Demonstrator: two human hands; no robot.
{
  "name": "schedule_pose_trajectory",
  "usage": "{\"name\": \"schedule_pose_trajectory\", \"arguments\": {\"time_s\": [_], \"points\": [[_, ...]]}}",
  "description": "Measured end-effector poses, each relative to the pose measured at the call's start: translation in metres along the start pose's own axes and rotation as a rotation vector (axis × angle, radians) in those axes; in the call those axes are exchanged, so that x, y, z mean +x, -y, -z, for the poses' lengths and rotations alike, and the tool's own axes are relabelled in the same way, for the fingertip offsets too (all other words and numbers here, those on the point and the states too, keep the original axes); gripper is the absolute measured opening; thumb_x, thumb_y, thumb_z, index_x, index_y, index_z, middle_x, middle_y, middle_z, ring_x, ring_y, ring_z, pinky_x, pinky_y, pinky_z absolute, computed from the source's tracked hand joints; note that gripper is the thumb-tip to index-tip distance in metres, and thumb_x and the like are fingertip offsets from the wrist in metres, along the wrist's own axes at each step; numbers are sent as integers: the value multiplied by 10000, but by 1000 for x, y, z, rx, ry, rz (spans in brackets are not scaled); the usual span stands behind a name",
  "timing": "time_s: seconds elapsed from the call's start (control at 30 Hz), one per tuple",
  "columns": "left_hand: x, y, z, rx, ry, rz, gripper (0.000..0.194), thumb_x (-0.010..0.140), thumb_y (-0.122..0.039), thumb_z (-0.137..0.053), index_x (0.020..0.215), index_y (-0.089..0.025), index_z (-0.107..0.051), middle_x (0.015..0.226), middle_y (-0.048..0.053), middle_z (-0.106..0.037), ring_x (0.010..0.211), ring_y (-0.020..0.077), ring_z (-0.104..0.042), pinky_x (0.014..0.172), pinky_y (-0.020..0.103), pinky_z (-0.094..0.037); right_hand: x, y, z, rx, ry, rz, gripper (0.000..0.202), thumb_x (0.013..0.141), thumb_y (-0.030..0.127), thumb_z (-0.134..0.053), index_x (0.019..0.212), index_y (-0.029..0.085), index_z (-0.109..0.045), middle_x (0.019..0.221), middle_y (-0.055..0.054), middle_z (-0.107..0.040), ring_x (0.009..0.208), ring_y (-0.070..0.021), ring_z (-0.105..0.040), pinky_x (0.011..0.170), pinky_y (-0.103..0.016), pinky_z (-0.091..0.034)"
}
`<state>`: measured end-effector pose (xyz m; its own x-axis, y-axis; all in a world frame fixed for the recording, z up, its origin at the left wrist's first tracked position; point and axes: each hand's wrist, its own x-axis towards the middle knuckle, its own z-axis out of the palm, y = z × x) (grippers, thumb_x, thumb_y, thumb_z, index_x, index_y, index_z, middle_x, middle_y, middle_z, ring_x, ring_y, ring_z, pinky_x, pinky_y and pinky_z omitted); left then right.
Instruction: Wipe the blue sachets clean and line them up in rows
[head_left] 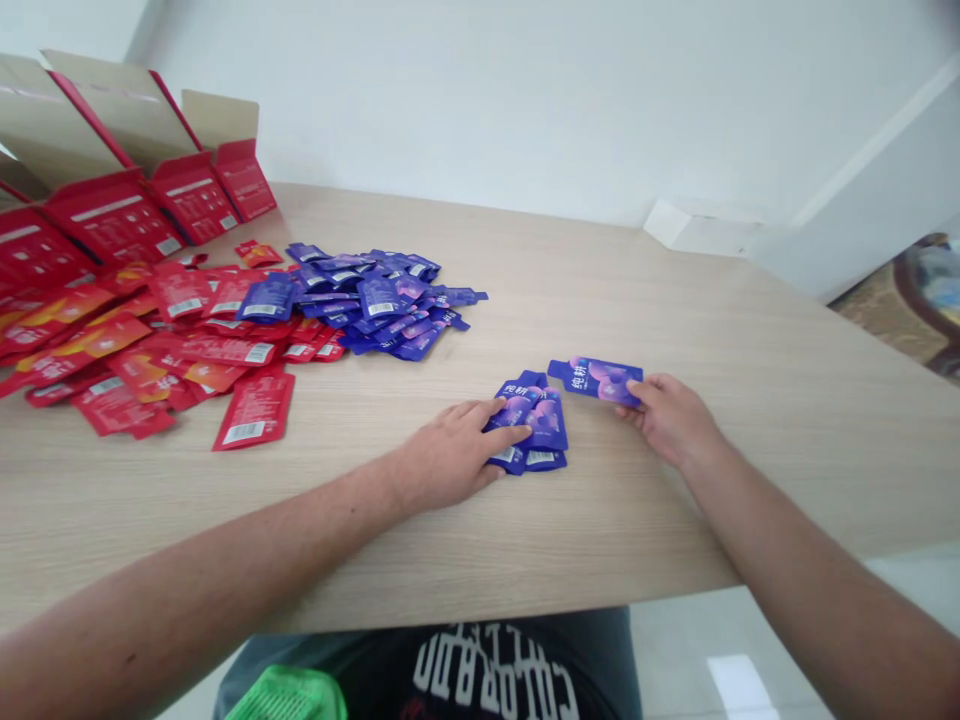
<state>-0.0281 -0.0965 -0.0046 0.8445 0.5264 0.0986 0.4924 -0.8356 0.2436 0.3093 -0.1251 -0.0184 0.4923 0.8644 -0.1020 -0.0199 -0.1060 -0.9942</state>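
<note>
Set the clock on the small stack of blue sachets (pixel 551 425), twelve towards the wall, and here we are: the pale wood-grained table (pixel 592 540) fills most of the scene. Over at ten o'clock, a row of red cartons (pixel 112 215) stands with pale flaps raised! In front of it, between nine and ten, sprawls a heap of red sachets (pixel 165 355), some printed with orange, some showing white barcode labels, overlapping and tilted every way. Swing to between ten and eleven: a pile of blue sachets (pixel 382 300), meeting the red ones at its left side. Out between one and two, a white box (pixel 694 235) sits by the wall.

Now the hands! The left hand (pixel 450 455) comes in from nine o'clock, fingers spread and unclenched, resting on top of that small stack, right at the centre of our dial. And at two o'clock, the right hand (pixel 675 420) pinches a single blue sachet (pixel 600 380) by its right end, thumb on top, the printed face up, its narrow end pointing to nine, just beside the stack.
</note>
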Motion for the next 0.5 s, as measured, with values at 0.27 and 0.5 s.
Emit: {"name": "schedule_pose_trajectory", "arguments": {"time_s": [0.27, 0.5], "points": [[4, -19, 2, 100, -28, 160, 479, 897, -317, -611, 1372, -360, -561, 1249, 85, -553, 1089, 280, -587, 956, 443, -505, -56, 5, 46, -715, 409, -27, 242, 881, 447, -651, 845, 207, -648, 797, -49, -722, 616, -158, -636, 590, -303, -537], [6, -7, 15, -46, -16, 235, 750, 802, -430, -709, 1481, -327, -408, 1216, 85, -548, 1074, 281, -611, 906, 398, -534, -62, 5, 22, -901, 281, 500, 464, 873, 399, -651, 1305, 239, -590, 1280, -120, -618, 1102, -276, -627, 819, -395, -564]]}}
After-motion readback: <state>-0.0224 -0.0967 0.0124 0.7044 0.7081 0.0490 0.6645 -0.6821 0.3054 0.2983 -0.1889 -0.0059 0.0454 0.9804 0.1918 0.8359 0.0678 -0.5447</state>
